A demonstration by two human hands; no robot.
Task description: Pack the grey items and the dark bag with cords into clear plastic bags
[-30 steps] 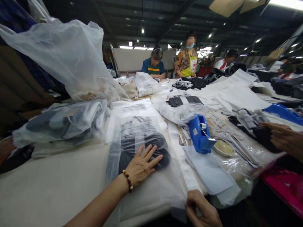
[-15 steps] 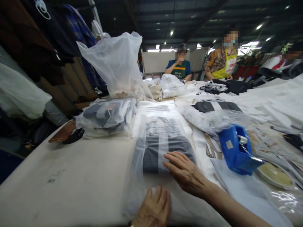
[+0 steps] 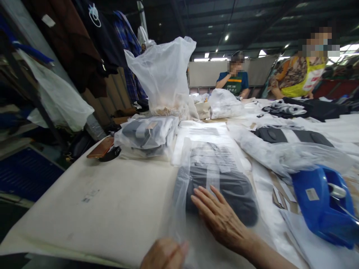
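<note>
A dark folded garment (image 3: 232, 194) with a pale band around it lies inside a clear plastic bag (image 3: 179, 220) with printed text. My right hand (image 3: 224, 220) rests flat on top of the bag, over the garment's near left part, fingers stretched out. At the bottom edge of the view is my left hand (image 3: 164, 254), blurred, its fingers curled, beside the bag's near end. What those fingers hold, if anything, is hidden.
To the left are stacked bagged garments (image 3: 148, 134) and a phone (image 3: 100, 148). A blue tape dispenser (image 3: 311, 201) stands at right, below another dark banded garment (image 3: 294, 136). A large plastic sack (image 3: 165, 74) stands behind. Two people (image 3: 234, 80) are across the table.
The view has swung left, so things appear farther right. My left hand has gone from lying extended on the bag to curled, lower down. My right hand stays flat on the bag.
</note>
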